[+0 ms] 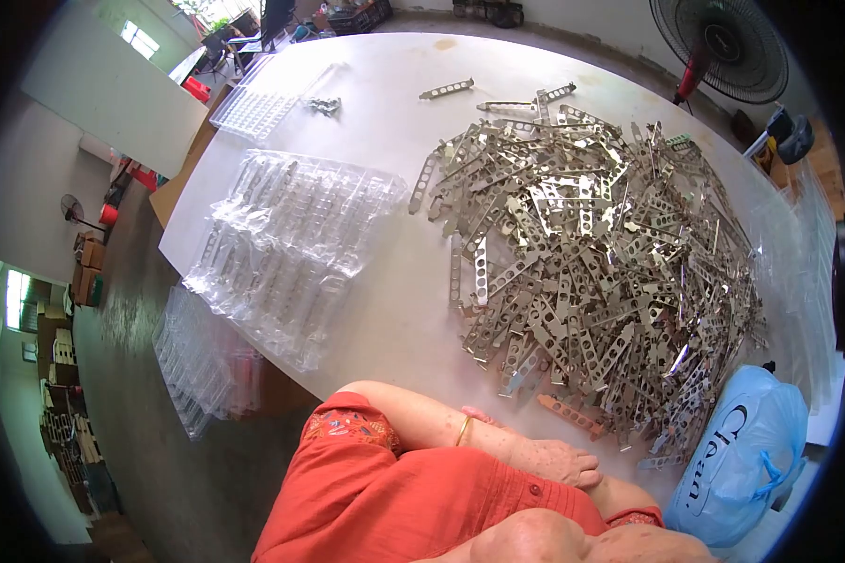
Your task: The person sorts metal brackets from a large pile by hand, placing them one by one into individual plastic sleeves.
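My arms are crossed at the table's near edge. My left hand (559,462) lies over my right arm (624,497), its fingers together and curled onto it. A gold bangle (463,430) is on my left wrist. Only a small part of my right hand (477,414) shows beyond my left forearm; its fingers are mostly hidden. Beyond my hands a large heap of flat metal brackets (582,272) with round holes covers the right half of the table. An orange-tinted bracket (571,413) lies close to my left hand.
Stacked clear plastic trays (291,235) under film lie on the left of the white table (376,347). Another clear tray (263,98) is behind, more (197,361) below the left edge. A blue bag (737,450) is at the right, a fan (720,47) behind.
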`<control>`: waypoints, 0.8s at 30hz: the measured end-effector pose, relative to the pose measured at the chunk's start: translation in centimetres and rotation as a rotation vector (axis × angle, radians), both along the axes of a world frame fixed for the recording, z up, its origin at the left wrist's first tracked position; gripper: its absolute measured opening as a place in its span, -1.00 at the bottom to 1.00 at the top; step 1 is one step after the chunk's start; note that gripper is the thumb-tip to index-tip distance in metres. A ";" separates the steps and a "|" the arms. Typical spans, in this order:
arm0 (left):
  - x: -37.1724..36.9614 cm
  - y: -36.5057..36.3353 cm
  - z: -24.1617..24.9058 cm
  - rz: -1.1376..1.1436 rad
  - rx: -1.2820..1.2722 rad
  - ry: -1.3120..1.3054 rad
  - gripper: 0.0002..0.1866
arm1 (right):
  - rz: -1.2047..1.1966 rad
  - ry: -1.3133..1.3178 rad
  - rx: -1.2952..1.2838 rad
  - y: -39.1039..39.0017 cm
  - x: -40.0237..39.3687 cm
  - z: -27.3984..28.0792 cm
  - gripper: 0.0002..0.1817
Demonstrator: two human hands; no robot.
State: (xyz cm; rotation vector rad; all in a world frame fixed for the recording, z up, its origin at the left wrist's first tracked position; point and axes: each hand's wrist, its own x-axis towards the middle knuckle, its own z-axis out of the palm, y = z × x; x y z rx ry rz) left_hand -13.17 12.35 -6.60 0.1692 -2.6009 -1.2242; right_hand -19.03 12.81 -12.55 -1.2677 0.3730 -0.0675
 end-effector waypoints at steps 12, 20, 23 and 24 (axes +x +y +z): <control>-0.2 0.0 0.0 0.000 0.002 -0.032 -0.50 | 0.011 0.020 -0.039 0.4 0.4 0.1 -0.48; -0.1 0.0 0.0 -0.005 0.028 -0.054 -0.53 | 0.025 0.033 -0.066 0.4 0.8 0.1 -0.49; -0.1 0.0 0.0 -0.002 0.022 -0.030 -0.54 | 0.031 0.038 -0.076 0.4 0.9 0.1 -0.49; -0.1 -0.1 0.0 0.002 0.027 -0.019 -0.55 | 0.033 0.039 -0.079 0.4 1.0 0.1 -0.49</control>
